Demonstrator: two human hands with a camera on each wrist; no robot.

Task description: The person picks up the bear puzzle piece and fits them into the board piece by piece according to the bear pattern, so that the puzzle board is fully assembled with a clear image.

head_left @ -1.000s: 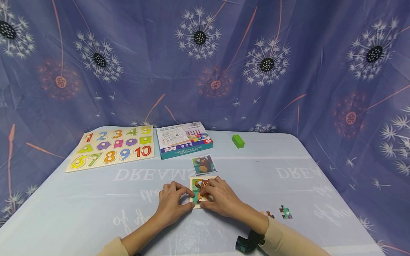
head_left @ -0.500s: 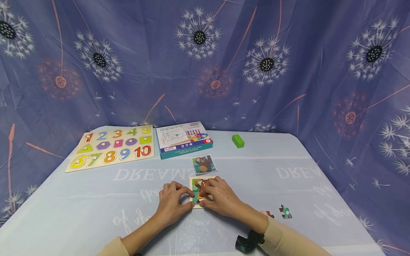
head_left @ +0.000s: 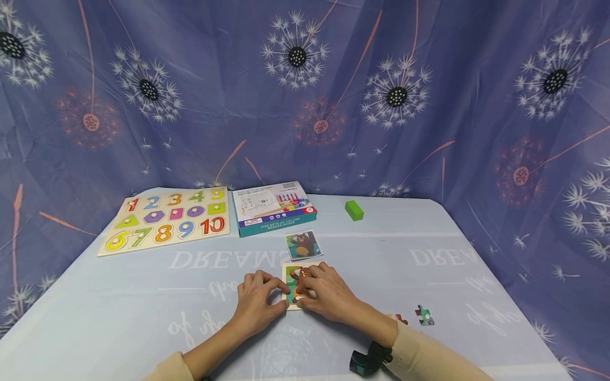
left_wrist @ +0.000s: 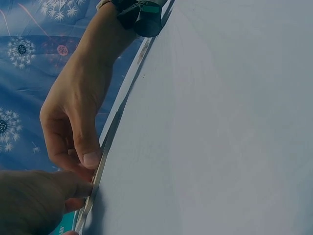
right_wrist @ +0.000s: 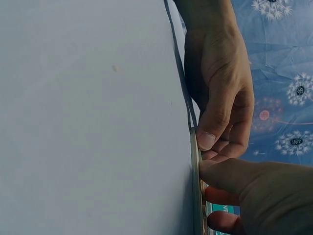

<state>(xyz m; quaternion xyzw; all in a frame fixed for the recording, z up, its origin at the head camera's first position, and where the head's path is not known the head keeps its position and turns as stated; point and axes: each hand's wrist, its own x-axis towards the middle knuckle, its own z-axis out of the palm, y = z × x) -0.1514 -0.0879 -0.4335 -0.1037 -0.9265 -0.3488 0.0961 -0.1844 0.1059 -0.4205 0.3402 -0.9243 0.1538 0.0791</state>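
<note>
A small square bear jigsaw puzzle in a pale wooden tray point(head_left: 284, 275) lies flat near the front middle of the table. My left hand point(head_left: 256, 300) holds the tray's left edge between thumb and forefinger. From the right, my right hand point(head_left: 331, 296) reaches over the tray, its bent forefinger and thumb pinching a puzzle piece low in the bear picture; the hand hides the right half. In the left wrist view the tray point(left_wrist: 92, 200) shows edge-on, with both hands' fingertips meeting over it. A bear picture card point(head_left: 303, 245) lies just behind the tray.
Loose puzzle pieces point(head_left: 425, 316) lie to the right, some partly behind my right forearm. A number board point(head_left: 164, 219) is at the back left, beside a bead game box point(head_left: 275, 208). A green block point(head_left: 354, 210) stands at the back. A patterned curtain point(head_left: 305, 148) hangs behind the table.
Both hands keep their places on the puzzle, with only very slight finger shifts at the lower part of the bear picture. Nothing else has moved.
</note>
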